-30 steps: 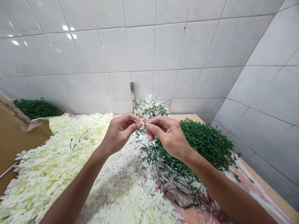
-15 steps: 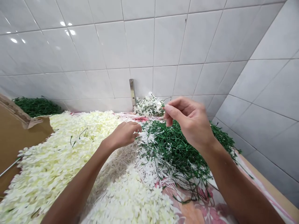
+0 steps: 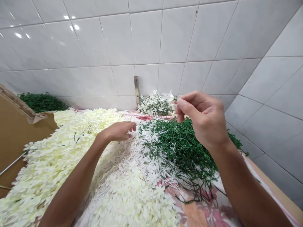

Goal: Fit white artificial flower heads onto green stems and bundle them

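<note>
**Right hand** point(image 3: 201, 121): fingers point(image 3: 181, 106) pinched together on a white artificial flower point(image 3: 169, 97), which is just beyond the fingertips. **Left hand** point(image 3: 115, 131): fingers loosely curled, holding nothing, over white stems point(image 3: 132, 151). Below the right fingers lie green stems point(image 3: 180, 148); farther off, a flower bunch point(image 3: 155, 105) stands before a tiled wall point(image 3: 146, 37).

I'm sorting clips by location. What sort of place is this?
Probably an artificial-flower workshop: a heap of loose cream blossoms, a mound of green plastic stems, and white flower sprays against a tiled wall.
</note>
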The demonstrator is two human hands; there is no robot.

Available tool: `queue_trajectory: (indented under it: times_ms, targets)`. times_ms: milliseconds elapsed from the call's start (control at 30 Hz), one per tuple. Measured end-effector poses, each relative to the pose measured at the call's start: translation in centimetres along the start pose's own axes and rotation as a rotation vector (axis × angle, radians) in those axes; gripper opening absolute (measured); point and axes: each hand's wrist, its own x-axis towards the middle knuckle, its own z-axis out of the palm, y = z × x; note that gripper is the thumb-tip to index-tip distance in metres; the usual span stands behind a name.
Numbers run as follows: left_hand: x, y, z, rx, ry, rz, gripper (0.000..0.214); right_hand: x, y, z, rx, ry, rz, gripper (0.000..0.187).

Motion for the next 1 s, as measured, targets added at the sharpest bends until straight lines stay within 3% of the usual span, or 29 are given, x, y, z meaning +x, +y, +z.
queue_trajectory:
  times_ms: [233, 400, 733, 867, 1000]
  targets:
    - [-0.1, 0.1, 0.3, -0.018, -0.205, -0.026, 0.029, 0.0, 0.5, 0.0, 0.017, 0.013, -0.020, 0.014]
    - [0.8, 0.7, 1.1, -0.026, -0.157, 0.020, 0.013, -0.1, 0.3, 0.2, 0.014, 0.007, -0.022, 0.014]
    - [-1.2, 2.0, -0.8, -0.129, 0.072, 0.140, 0.013, -0.4, -0.1, 0.1, 0.045, 0.006, -0.080, 0.016]
    - [-1.7, 2.7, -0.9, -0.139, 0.079, 0.151, 0.014, -0.5, -0.5, 0.0, 0.032, 0.010, -0.098, 0.017]
    - [-2.9, 3.2, 0.1, -0.111, -0.003, 0.148, 0.012, -0.6, -0.5, 0.1, 0.040, -0.009, -0.112, 0.016]
